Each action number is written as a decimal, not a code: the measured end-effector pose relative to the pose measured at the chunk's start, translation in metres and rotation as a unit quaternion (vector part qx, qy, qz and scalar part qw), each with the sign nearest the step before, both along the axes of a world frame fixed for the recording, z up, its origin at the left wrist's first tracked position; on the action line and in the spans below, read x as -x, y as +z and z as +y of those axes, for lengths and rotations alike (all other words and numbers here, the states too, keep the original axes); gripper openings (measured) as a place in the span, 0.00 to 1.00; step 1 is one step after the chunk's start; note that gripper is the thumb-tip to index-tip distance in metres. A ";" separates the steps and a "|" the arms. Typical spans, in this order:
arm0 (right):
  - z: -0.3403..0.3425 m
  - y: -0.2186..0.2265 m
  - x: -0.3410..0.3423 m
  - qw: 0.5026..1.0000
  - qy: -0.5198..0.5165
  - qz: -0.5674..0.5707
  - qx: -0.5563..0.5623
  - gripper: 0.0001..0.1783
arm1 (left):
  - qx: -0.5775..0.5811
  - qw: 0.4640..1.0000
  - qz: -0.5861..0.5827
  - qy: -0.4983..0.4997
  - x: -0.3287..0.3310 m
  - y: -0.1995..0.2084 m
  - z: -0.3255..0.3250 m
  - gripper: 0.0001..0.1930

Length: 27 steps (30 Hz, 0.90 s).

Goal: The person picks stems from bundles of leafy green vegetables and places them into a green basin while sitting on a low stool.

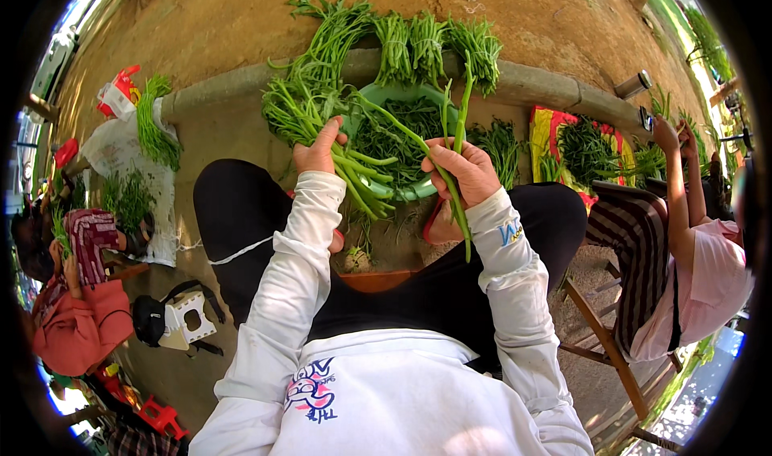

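Note:
My left hand [317,148] is closed round a bunch of leafy green stems [362,184], which look like water spinach. Their cut ends hang toward me and the leaves point away. Between the thumb and fingers of my right hand [468,171] are a few loose green stems [463,117]; one long stem slants from there toward the bunch. Just beyond and between my hands, a pale green basin [422,189] holds a heap of dark leaves [400,130]. Several tied bundles of greens [412,47] lie on the low kerb past the basin.
At the right, a person in pink [700,287] handles greens by a red and yellow sack [547,126]. Someone in a coral top [84,327] sits at the left, near a white sheet [165,211] with greens. A white folding stool [190,321] and black bag [149,321] lie nearby.

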State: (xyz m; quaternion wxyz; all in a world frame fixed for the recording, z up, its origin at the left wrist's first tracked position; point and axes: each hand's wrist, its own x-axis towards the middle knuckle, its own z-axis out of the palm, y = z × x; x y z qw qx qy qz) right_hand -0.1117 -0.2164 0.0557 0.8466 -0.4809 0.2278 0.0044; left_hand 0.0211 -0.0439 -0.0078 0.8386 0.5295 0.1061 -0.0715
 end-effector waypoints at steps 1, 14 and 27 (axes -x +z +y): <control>0.001 0.001 0.000 1.000 0.005 -0.001 -0.003 0.13 | -0.001 1.000 0.017 0.023 -0.002 0.000 0.001 0.15; 0.010 0.001 -0.001 0.992 0.045 -0.004 0.118 0.12 | -0.095 0.977 -0.156 -0.113 0.009 0.005 -0.004 0.10; 0.012 0.003 -0.002 0.994 0.052 0.005 0.092 0.11 | -0.249 0.935 -0.229 -0.104 0.023 -0.012 -0.011 0.09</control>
